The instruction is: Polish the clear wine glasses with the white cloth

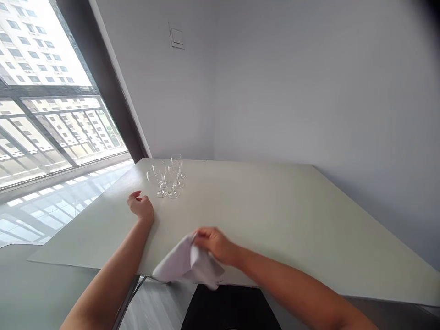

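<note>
My right hand (213,243) pinches a pale lilac-white cloth (189,262) by its upper edge. The cloth hangs in loose folds over the table's near edge, and its lower corner is blurred. My left hand (140,206) is over the left part of the table, with its fingers loosely bent and apart and nothing visible in them. Just beyond it and to its right, several clear stemmed glasses (173,181) are grouped together. They overlap in view, so some outlines are hard to separate.
The pale greenish-white table (261,206) runs back to grey walls (302,82). A window (51,105) with railings is on the left, and a wall switch (177,36) is above the glasses. Something black (230,309) is below the near edge.
</note>
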{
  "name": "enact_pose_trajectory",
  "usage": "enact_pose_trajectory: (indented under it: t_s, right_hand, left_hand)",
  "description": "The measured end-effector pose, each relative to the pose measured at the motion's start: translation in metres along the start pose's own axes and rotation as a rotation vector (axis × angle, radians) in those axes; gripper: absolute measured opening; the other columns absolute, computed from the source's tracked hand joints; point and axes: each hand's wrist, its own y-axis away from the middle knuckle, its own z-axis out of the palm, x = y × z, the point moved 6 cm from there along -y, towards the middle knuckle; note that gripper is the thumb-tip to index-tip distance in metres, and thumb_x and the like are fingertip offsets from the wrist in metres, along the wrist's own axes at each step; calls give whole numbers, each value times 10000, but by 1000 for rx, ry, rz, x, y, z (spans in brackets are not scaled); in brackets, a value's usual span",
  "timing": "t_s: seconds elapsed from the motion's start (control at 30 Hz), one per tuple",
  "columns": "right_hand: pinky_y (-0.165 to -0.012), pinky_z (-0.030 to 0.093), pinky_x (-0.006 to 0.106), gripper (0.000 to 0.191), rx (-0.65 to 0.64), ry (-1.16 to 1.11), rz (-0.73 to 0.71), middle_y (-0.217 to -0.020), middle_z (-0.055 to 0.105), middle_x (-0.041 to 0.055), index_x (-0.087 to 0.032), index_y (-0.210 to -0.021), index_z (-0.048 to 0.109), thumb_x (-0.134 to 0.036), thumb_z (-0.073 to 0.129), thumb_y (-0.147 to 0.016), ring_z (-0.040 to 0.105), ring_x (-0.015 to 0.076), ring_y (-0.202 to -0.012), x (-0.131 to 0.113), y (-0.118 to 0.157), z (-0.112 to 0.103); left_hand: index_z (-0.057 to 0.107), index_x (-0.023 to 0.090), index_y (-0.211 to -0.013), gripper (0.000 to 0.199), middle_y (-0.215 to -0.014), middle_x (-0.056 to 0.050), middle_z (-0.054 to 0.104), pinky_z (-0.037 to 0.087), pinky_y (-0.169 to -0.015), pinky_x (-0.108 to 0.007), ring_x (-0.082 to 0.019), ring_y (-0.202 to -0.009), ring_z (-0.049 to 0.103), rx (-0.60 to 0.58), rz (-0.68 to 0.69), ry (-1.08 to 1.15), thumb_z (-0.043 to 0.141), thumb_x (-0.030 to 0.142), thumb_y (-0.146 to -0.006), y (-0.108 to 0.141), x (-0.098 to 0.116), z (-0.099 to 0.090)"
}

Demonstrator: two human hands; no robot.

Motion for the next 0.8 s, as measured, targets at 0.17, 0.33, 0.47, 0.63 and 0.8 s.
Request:
enact_pose_trajectory:
  t_s: [0.17, 0.33, 0.47, 0.63, 0.8]
  right_hand:
    - [-571, 372, 255, 150, 360, -527, 25, -585, 504, -58, -212, -668, 524, -314, 633, -676, 441, 105, -527, -36, 26, -92]
    - [-599, 387, 249, 126, 409, -668, -72, -625, 517, -52, -214, -686, 524, -293, 621, -703, 457, 110, -568, -47, 32, -120]
    - [-620, 422, 246, 140, 454, -636, -77, -644, 564, -34, -201, -717, 555, -297, 654, -690, 523, 122, -617, -45, 31, -124]
    - [-576, 468, 283, 245, 477, -451, 76, -691, 649, 7, -194, -836, 601, -260, 716, -631, 599, 165, -590, -16, 36, -142]
    - [-549, 496, 309, 167, 625, -493, 119, -592, 649, 9, -182, -777, 613, -189, 684, -626, 617, 192, -536, 3, 45, -185]
  left_hand:
    - [479, 197, -993, 248, -1047, -44, 443, 409, -712, -259, -130, -817, 478, -18, 253, 174, 463, 186, -746, 31, 77, -13]
    - [484, 236, -1058, 350, -987, -64, 531, 436, -685, -276, -152, -810, 537, -863, 90, 385, 562, 358, -740, 141, 126, 38]
    - [464, 245, -1160, 483, -873, -41, 589, 424, -610, -255, -145, -717, 551, -1288, -75, 377, 599, 336, -705, 218, 125, 71]
    - [621, 217, -920, 235, -780, 7, 604, 407, -624, -222, -118, -707, 526, -1176, 132, 234, 555, 232, -695, 222, 124, 93]
    - [591, 197, -1058, 352, -934, -42, 614, 441, -670, -242, -122, -741, 561, -859, 4, 221, 572, 222, -707, 181, 107, 123]
